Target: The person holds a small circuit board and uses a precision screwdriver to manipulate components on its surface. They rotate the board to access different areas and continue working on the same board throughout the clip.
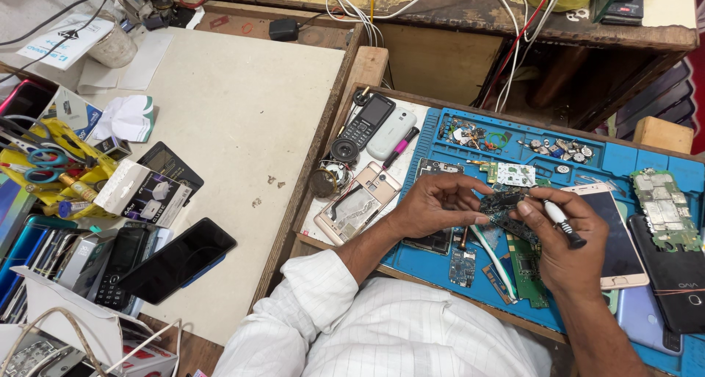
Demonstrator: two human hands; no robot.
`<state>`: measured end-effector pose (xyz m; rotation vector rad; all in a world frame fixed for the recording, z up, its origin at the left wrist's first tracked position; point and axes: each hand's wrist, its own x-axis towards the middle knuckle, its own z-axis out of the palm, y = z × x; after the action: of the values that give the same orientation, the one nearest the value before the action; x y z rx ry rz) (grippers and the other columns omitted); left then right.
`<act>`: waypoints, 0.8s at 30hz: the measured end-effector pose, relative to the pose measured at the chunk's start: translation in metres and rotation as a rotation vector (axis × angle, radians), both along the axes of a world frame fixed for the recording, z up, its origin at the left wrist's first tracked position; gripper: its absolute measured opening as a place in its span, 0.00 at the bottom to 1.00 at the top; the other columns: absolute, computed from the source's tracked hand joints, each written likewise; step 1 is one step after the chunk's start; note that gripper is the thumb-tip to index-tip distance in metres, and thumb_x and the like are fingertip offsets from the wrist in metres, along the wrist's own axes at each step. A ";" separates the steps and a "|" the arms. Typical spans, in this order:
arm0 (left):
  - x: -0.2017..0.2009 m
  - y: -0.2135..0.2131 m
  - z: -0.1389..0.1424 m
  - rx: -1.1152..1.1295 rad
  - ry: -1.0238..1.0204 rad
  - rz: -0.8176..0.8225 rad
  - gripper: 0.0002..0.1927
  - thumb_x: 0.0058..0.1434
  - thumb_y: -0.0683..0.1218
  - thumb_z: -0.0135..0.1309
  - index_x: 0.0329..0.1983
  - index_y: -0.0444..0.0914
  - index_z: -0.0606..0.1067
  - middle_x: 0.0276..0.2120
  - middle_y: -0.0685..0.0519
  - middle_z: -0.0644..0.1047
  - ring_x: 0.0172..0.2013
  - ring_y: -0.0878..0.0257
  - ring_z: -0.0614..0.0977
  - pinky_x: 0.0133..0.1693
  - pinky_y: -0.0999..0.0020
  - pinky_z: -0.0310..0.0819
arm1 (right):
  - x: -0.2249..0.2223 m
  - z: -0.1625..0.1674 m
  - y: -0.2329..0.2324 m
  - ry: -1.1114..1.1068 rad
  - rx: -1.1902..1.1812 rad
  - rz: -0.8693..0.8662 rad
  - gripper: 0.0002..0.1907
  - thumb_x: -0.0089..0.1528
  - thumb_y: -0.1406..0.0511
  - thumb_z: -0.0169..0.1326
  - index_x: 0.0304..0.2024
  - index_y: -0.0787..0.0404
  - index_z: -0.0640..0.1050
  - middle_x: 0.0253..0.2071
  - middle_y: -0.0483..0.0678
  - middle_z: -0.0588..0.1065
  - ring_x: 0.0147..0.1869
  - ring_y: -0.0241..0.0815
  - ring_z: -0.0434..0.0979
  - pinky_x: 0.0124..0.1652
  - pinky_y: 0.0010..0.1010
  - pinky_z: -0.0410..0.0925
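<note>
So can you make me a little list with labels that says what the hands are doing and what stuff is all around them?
Left hand: pinches a small dark circuit board from the left.
Right hand: touches the same board and grips a small screwdriver with a white and black handle.
Under the hands: blue work mat with trays of tiny parts.
Right of the hands: white smartphone, green circuit board.
Left of the hands: opened phone frame, black keypad phone.
Far left: scissors, black phone.

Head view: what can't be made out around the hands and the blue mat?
- Circuit board: mostly covered by left hand and right hand.
- Screwdriver: tip hidden between fingers.
- Blue mat: right end cut by frame edge.
- Tray parts: too small to identify.
</note>
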<state>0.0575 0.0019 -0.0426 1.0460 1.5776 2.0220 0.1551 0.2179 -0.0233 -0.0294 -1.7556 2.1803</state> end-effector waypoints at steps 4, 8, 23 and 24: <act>0.000 0.000 0.000 0.026 -0.019 -0.002 0.22 0.63 0.39 0.66 0.60 0.39 0.76 0.40 0.52 0.83 0.42 0.69 0.85 0.48 0.73 0.84 | 0.002 0.001 0.002 -0.015 -0.018 0.006 0.13 0.65 0.76 0.59 0.52 0.72 0.77 0.45 0.57 0.80 0.47 0.44 0.83 0.51 0.32 0.77; 0.003 0.001 -0.001 -0.005 -0.030 0.086 0.23 0.62 0.40 0.67 0.61 0.39 0.76 0.39 0.53 0.82 0.41 0.70 0.84 0.47 0.74 0.83 | 0.001 -0.001 0.002 -0.026 -0.041 -0.022 0.13 0.64 0.76 0.59 0.51 0.71 0.77 0.45 0.57 0.79 0.48 0.44 0.83 0.51 0.33 0.78; 0.006 0.003 0.007 -0.144 0.245 0.272 0.28 0.57 0.46 0.71 0.60 0.42 0.77 0.39 0.54 0.82 0.40 0.68 0.85 0.46 0.73 0.85 | -0.001 0.001 0.000 -0.044 -0.052 -0.005 0.12 0.64 0.75 0.60 0.51 0.72 0.77 0.43 0.57 0.79 0.46 0.43 0.83 0.49 0.32 0.78; 0.006 0.003 0.007 -0.143 0.263 0.280 0.27 0.57 0.46 0.71 0.60 0.41 0.77 0.39 0.54 0.82 0.40 0.68 0.86 0.46 0.73 0.85 | -0.001 0.001 0.000 -0.045 -0.045 -0.005 0.12 0.64 0.75 0.60 0.51 0.72 0.77 0.43 0.57 0.79 0.46 0.43 0.83 0.49 0.32 0.78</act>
<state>0.0630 0.0045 -0.0357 1.1263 2.0742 1.9677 0.1541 0.2181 -0.0221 -0.0944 -1.7282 2.2322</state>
